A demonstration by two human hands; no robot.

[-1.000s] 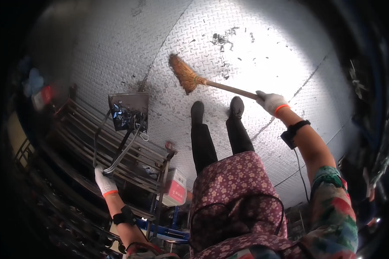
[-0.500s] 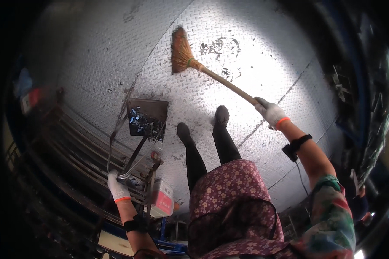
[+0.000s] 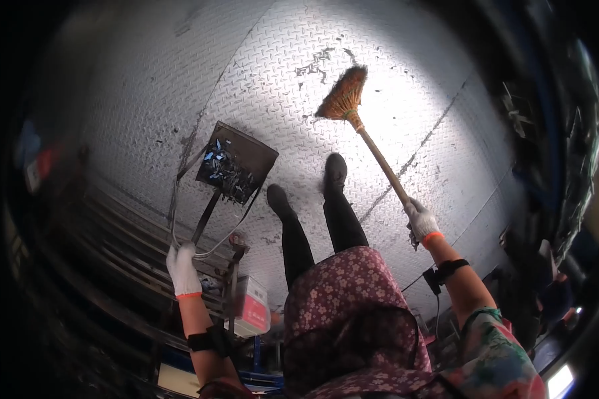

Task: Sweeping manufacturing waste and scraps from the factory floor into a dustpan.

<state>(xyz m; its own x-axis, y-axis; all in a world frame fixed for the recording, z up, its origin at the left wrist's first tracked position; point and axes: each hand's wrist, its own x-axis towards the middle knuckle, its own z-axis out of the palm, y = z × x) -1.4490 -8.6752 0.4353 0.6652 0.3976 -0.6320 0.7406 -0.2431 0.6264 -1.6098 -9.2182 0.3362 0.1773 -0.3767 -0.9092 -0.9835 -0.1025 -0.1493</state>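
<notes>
My right hand [image 3: 420, 221], in a white glove, grips the wooden handle of a straw broom [image 3: 345, 98]. The broom head rests on the metal floor just below a scatter of dark debris [image 3: 316, 65]. My left hand [image 3: 182, 266], also gloved, holds the long handle of a dark metal dustpan [image 3: 236, 163]. The dustpan sits to the left of my feet and carries dark and bluish scraps. My two black shoes [image 3: 335, 170] stand between dustpan and broom.
The floor is grey diamond-plate steel [image 3: 446, 126]. A metal rack or rails [image 3: 113, 246] run along the lower left. A pink and white box [image 3: 254, 307] sits by my left knee. Dark machinery [image 3: 566, 166] lines the right side.
The broom head has swung from the left to the right and further out. The dustpan came closer to my feet, and my left hand rose higher along its handle.
</notes>
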